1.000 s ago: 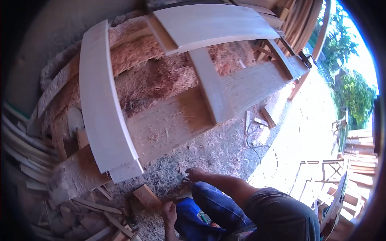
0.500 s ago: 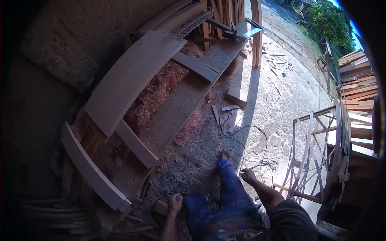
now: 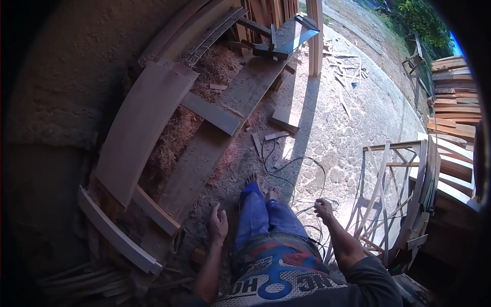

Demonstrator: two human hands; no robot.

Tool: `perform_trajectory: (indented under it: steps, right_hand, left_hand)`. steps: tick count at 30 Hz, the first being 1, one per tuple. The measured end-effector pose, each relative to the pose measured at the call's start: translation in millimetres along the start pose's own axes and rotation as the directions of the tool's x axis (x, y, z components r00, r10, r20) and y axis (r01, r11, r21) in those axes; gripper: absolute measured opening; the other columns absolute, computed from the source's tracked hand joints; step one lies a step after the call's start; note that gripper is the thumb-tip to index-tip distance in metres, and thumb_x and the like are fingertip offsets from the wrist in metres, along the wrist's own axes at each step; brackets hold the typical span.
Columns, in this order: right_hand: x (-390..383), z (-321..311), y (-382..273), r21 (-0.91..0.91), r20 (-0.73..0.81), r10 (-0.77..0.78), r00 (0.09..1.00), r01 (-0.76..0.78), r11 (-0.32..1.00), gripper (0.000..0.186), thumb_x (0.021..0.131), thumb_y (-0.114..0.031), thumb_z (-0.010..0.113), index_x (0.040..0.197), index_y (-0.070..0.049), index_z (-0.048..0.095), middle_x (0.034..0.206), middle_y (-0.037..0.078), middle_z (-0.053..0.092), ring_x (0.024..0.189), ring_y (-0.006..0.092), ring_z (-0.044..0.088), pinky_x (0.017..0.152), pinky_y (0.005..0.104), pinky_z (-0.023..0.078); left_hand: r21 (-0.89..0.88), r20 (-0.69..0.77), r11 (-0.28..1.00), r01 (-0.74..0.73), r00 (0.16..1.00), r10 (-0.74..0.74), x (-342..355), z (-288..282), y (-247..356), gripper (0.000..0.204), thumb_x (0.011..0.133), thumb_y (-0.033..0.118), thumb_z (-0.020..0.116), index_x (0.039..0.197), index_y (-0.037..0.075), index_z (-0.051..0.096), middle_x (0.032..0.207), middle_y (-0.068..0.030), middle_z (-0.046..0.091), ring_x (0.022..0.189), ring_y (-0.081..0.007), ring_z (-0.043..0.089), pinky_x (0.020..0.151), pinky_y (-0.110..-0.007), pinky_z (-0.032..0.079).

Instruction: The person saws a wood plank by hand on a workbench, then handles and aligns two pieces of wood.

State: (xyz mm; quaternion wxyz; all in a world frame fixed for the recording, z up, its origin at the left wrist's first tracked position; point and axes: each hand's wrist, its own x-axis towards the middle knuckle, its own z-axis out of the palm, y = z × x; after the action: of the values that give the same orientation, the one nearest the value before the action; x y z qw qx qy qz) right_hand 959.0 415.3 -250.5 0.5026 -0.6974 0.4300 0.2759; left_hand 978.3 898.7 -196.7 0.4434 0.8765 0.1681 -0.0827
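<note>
My left hand (image 3: 219,223) hangs beside my left leg with its fingers apart and nothing in it. It is nearest to the end of a short wooden crosspiece (image 3: 156,210) on the long plank bench. My right hand (image 3: 323,209) is in the air right of my legs, its fingers curled in, and no object shows in it. Beyond it, dark cable (image 3: 324,176) loops over the floor. A wide curved wooden panel (image 3: 146,125) rests across the crosspieces at the left, and a narrower curved wooden piece (image 3: 120,233) lies nearer me. Neither hand touches any wood.
A long plank (image 3: 197,163) runs diagonally along my left, with wood shavings (image 3: 176,138) beside it. Loose offcuts (image 3: 286,120) lie on the floor ahead. To the right stand a slatted wooden frame (image 3: 381,189) and stacked boards (image 3: 458,110). An upright post (image 3: 315,41) rises ahead.
My body has stepped onward, and both feet now show. My left hand has risen and its fingers have spread. My right hand has also come up slightly. The wooden pieces have shifted in view.
</note>
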Motion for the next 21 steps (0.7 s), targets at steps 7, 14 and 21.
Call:
perform_trajectory:
  steps: [7, 14, 21]
  right_hand:
    - [-59, 27, -2, -0.198, -0.030, 0.091, 0.995, -0.095, 0.976, 0.048, 0.091, -0.024, 0.066, 0.132, 0.000, 0.061, 0.104, 0.014, 0.071, 0.079, 0.0195, 0.067, 0.064, 0.0329, 0.054]
    - [-45, 7, 46, -0.374, 0.132, -0.017, 0.991, 0.066, 0.925, 0.051, 0.089, -0.036, 0.068, 0.126, -0.002, 0.067, 0.116, 0.019, 0.071, 0.104, 0.0272, 0.070, 0.089, 0.0352, 0.055]
    - [-73, 29, -73, -0.353, -0.023, -0.116, 0.993, 0.100, 0.930, 0.044, 0.094, -0.025, 0.066, 0.127, 0.004, 0.064, 0.113, 0.021, 0.071, 0.101, 0.0272, 0.069, 0.087, 0.0344, 0.054]
  left_hand:
    - [0.358, -0.099, 0.885, -0.300, 0.930, 0.355, 76, -20, 59, 0.042, 0.093, 0.019, 0.061, 0.132, 0.005, 0.057, 0.129, -0.0172, 0.061, 0.117, -0.0362, 0.058, 0.100, -0.050, 0.044]
    - [0.362, -0.091, 0.910, -0.201, 0.964, 0.249, 80, -33, 46, 0.043, 0.091, 0.020, 0.064, 0.131, 0.007, 0.058, 0.121, -0.0160, 0.062, 0.110, -0.0364, 0.059, 0.095, -0.049, 0.046]
    - [0.280, -0.135, 0.960, 0.021, 0.991, 0.018, 98, -32, 61, 0.029, 0.089, 0.019, 0.065, 0.116, 0.008, 0.065, 0.109, -0.0162, 0.063, 0.102, -0.0369, 0.060, 0.088, -0.048, 0.049]
